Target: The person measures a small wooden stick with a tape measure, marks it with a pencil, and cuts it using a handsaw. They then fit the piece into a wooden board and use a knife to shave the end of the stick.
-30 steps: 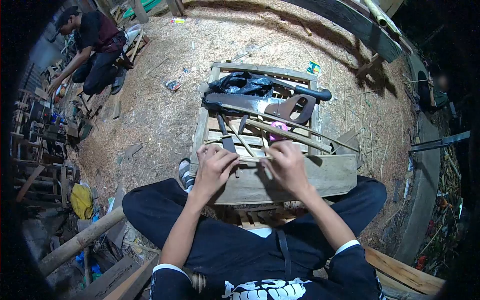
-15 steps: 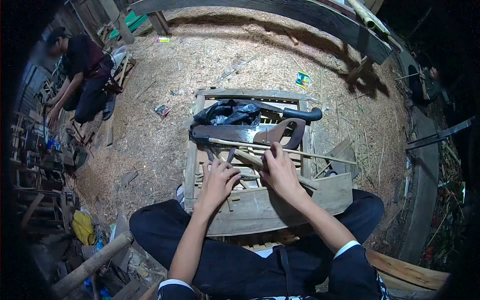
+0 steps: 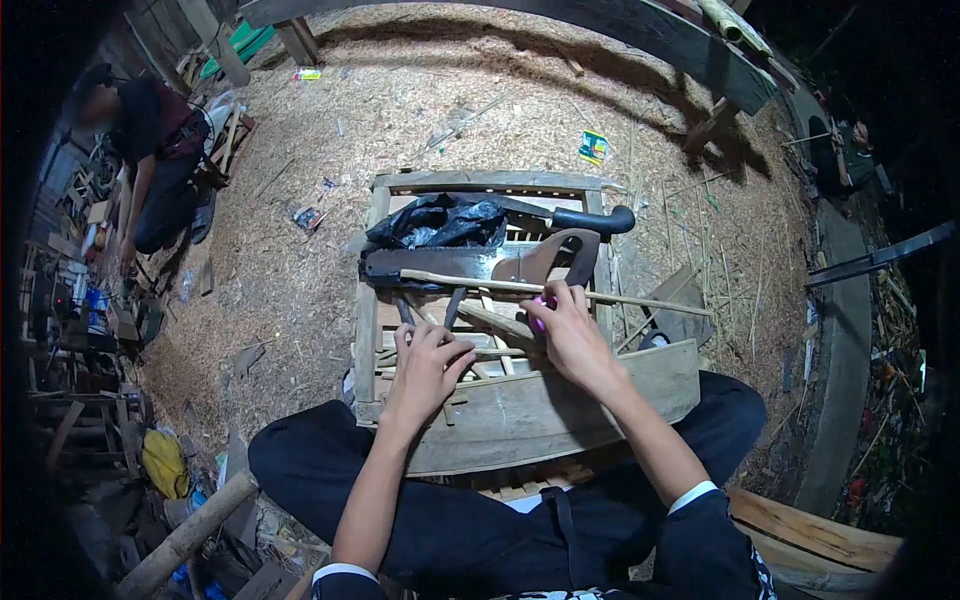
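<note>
My left hand is closed over the near left part of a slatted wooden frame, its fingertips on a thin wooden stick. My right hand is closed around a small bright pink object, mostly hidden by the fingers. Just beyond both hands lies a long thin stick, slanting across the frame. Behind it rests a handsaw with a brown handle. Nearest my lap, a wide board lies across the frame.
A black plastic bag and a tool with a black handle lie at the frame's far side. One person crouches at the left, another sits far right. A heavy beam crosses the back over wood shavings.
A pink object now shows at my right fingertips. My left hand stays near the thin stick. The view has shifted slightly, and the person at the left has leaned lower.
</note>
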`<control>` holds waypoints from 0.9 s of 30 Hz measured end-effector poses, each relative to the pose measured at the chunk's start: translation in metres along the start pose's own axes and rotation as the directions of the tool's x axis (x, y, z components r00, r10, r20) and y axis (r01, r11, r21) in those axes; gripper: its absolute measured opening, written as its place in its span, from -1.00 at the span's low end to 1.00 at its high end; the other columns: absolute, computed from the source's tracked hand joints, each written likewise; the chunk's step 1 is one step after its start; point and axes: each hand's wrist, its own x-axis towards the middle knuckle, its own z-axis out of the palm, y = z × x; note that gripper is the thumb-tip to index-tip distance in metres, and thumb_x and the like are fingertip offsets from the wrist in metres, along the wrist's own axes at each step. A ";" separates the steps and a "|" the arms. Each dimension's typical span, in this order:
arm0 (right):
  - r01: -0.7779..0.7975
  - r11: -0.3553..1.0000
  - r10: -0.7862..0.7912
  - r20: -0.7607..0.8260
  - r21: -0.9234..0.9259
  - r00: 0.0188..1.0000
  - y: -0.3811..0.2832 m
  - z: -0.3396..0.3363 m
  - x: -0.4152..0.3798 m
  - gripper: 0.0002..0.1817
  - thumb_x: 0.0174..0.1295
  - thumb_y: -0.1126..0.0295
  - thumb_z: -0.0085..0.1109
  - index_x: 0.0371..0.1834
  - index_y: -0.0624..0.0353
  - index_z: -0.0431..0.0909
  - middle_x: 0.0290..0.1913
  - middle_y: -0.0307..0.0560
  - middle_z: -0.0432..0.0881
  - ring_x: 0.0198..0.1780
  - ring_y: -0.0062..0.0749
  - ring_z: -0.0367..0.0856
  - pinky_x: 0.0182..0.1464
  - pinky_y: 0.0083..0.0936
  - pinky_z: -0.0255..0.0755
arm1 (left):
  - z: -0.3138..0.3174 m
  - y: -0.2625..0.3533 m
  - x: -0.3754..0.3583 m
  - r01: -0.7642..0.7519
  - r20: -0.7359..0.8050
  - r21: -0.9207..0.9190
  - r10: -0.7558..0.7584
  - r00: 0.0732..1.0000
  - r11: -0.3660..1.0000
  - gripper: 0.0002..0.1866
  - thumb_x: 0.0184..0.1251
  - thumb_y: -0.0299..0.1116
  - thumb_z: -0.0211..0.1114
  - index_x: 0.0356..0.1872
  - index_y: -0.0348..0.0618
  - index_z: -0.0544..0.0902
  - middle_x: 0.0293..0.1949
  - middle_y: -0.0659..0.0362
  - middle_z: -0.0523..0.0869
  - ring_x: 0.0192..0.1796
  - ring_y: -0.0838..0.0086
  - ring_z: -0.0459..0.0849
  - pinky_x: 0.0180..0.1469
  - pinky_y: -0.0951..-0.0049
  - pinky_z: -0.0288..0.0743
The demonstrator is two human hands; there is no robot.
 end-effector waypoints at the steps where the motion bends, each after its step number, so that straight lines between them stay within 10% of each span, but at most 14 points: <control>1: 0.027 1.000 -0.026 0.035 -0.014 0.999 0.006 -0.006 0.000 -0.47 0.23 0.65 0.25 0.32 0.18 0.64 0.32 0.28 0.39 0.35 0.25 0.40 0.37 0.01 0.52 | 0.000 0.000 0.000 0.003 0.006 0.008 -0.003 1.000 1.000 -0.81 0.37 -0.19 0.50 -0.12 0.00 0.89 -0.16 0.22 0.74 0.11 0.30 0.60 0.37 0.02 0.17; 9: 0.086 0.992 -0.072 0.155 -0.088 0.985 0.008 -0.017 -0.003 -0.28 0.07 0.75 0.25 0.41 0.15 0.56 0.25 0.22 0.41 0.29 0.21 0.42 0.33 -0.04 0.51 | 0.002 0.003 0.000 -0.008 0.015 0.054 0.007 1.000 0.999 -0.80 0.33 -0.20 0.52 -0.12 0.01 0.91 -0.16 0.18 0.69 0.12 0.28 0.57 0.34 0.05 0.22; 15: 0.008 1.000 -0.009 -0.033 -0.022 0.999 0.005 -0.018 -0.011 -0.50 0.17 0.65 0.34 0.22 0.18 0.58 0.18 0.17 0.56 0.23 0.17 0.56 0.22 -0.01 0.60 | 0.003 0.002 0.000 -0.017 -0.006 0.069 0.017 1.000 0.997 -0.79 0.34 -0.20 0.51 -0.12 -0.01 0.91 -0.16 0.16 0.71 0.14 0.26 0.58 0.34 0.03 0.22; 17: 0.093 0.988 -0.046 -0.347 0.122 0.937 -0.004 -0.025 -0.019 -0.44 0.16 0.60 0.43 0.27 0.17 0.55 0.12 0.17 0.62 0.16 0.17 0.63 0.17 -0.05 0.59 | 0.001 0.003 -0.001 -0.009 -0.029 0.068 0.011 1.000 0.998 -0.78 0.38 -0.18 0.48 -0.08 -0.01 0.89 -0.14 0.17 0.74 0.15 0.27 0.58 0.36 0.03 0.18; 27: 0.313 0.888 -0.218 -0.290 0.338 0.932 -0.051 -0.007 -0.070 -0.37 0.13 0.61 0.52 0.31 0.21 0.53 0.19 0.11 0.62 0.20 0.08 0.69 0.17 -0.17 0.63 | -0.029 0.031 -0.045 -0.051 -0.172 -0.130 0.029 0.985 0.990 -0.69 0.38 -0.20 0.51 0.07 -0.04 0.84 -0.10 0.23 0.82 0.08 0.34 0.65 0.34 0.17 0.21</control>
